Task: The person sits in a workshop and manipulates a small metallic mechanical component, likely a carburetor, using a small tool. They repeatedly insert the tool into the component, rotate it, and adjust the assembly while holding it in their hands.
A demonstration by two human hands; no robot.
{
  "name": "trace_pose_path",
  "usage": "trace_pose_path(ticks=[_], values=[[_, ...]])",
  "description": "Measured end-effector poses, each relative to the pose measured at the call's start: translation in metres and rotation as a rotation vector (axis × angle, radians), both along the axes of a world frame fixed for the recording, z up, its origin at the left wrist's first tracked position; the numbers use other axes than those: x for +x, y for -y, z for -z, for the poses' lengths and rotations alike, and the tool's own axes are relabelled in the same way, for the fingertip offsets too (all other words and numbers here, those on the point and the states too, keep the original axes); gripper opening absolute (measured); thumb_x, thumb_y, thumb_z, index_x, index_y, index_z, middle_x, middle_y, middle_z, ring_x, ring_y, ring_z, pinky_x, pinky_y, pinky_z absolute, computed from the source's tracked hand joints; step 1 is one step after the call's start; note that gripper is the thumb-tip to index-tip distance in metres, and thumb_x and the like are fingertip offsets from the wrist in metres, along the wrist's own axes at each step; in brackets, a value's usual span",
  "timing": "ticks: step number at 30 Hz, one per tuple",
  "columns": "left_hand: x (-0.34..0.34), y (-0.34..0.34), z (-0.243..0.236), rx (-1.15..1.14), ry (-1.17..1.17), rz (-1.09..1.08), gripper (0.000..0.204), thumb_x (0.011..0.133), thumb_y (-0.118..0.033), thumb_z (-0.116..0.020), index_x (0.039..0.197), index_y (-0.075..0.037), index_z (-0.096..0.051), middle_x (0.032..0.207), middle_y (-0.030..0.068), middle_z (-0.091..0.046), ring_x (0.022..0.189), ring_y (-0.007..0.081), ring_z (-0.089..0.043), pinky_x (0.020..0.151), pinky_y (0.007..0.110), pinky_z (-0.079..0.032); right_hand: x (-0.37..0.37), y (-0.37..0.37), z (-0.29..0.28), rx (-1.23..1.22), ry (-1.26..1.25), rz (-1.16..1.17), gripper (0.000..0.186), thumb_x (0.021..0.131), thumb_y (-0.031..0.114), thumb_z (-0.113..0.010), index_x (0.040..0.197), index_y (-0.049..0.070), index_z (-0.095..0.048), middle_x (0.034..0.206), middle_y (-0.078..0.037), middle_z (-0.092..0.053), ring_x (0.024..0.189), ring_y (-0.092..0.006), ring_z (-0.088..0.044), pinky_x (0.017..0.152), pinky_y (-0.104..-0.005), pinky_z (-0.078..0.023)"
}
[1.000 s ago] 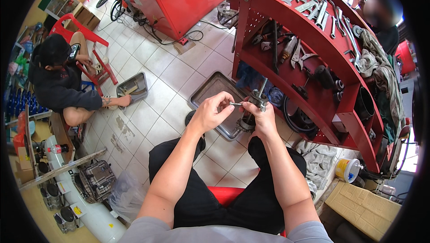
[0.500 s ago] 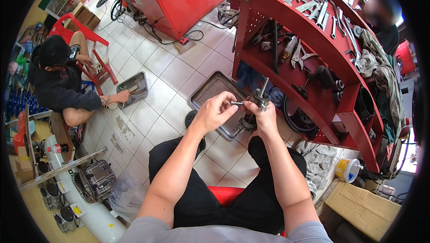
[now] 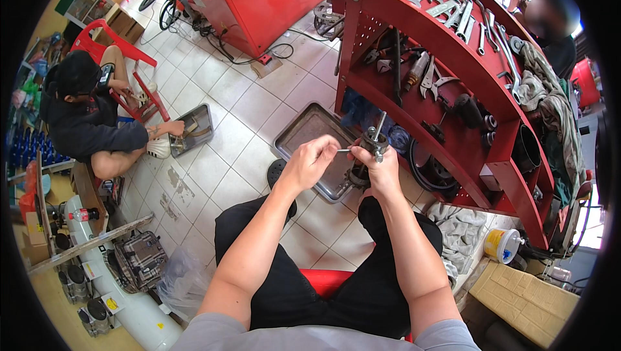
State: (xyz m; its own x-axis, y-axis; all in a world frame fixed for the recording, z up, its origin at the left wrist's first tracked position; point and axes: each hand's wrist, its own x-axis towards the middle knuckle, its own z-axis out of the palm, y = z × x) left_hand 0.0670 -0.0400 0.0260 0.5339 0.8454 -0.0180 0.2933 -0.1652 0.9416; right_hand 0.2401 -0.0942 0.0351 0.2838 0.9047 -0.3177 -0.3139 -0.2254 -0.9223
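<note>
Left hand (image 3: 310, 165) is drawn into a pinch, thumb against fingers, on a thin pin (image 3: 345, 150) pointing toward the right hand (image 3: 383, 171). That one is curled around a metal part (image 3: 378, 136), its thumb and fingertip close to the pin's far end; whether they grip the pin too, I cannot tell. The part, with a rod at its top, is over the right side of a tray (image 3: 294, 132) on the tiled floor (image 3: 239, 105). Beyond stands a red cart (image 3: 427, 24) carrying spanners (image 3: 463, 21). Leftward, a co-worker (image 3: 90, 108) reaches into a smaller tray (image 3: 202, 119).
</note>
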Motion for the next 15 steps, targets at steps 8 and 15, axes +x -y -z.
trace_pose_path(ticks=[8,15], values=[[0.003,0.002,-0.005,0.220,-0.003,0.059,0.029,0.095,-0.027,-0.055,0.087,0.001,-0.057,0.072,0.0097,-0.054,0.067,0.0197,-0.055,0.062,0.033,-0.044,0.005,-0.001,0.000,-0.014,-0.002,0.014,0.021,0.078,0.004,-0.074,0.094,0.000,-0.061,0.081,-0.006,-0.066,0.073,-0.0142,-0.065,0.067,-0.0268,-0.050],[-0.003,-0.006,0.020,0.044,0.039,-0.016,0.039,0.100,-0.029,-0.045,0.079,0.004,-0.051,0.068,0.0078,-0.053,0.061,0.0156,-0.052,0.059,0.030,-0.043,0.003,0.000,-0.002,0.007,-0.014,0.008,0.021,0.078,0.004,-0.073,0.094,-0.001,-0.061,0.082,-0.007,-0.066,0.074,-0.0152,-0.065,0.069,-0.0274,-0.051]])
